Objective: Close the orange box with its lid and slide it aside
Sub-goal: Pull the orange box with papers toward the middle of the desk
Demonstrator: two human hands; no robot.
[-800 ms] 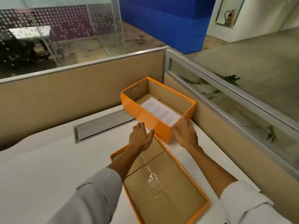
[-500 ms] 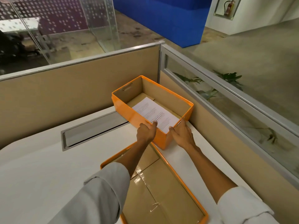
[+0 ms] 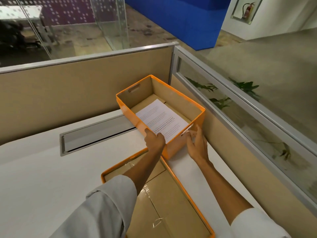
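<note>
The orange box stands open at the desk's far right corner, and a white printed sheet lies flat inside it. Its orange lid lies upside down on the desk just in front, cardboard inside facing up. My left hand grips the box's near corner, fingers curled over the rim. Against the near wall rests my right hand, fingers spread by the handle slot and thumb up toward the rim. My left forearm crosses over the lid's far end.
The white desk has a grey cable tray slot left of the box. Tan partition panels close off the back and the right side, with a glass strip on the right. The box sits close to both.
My left hand has risen from in front of the box and closed on its near corner rim. My right hand has slid slightly along the near wall. The view has shifted closer.
</note>
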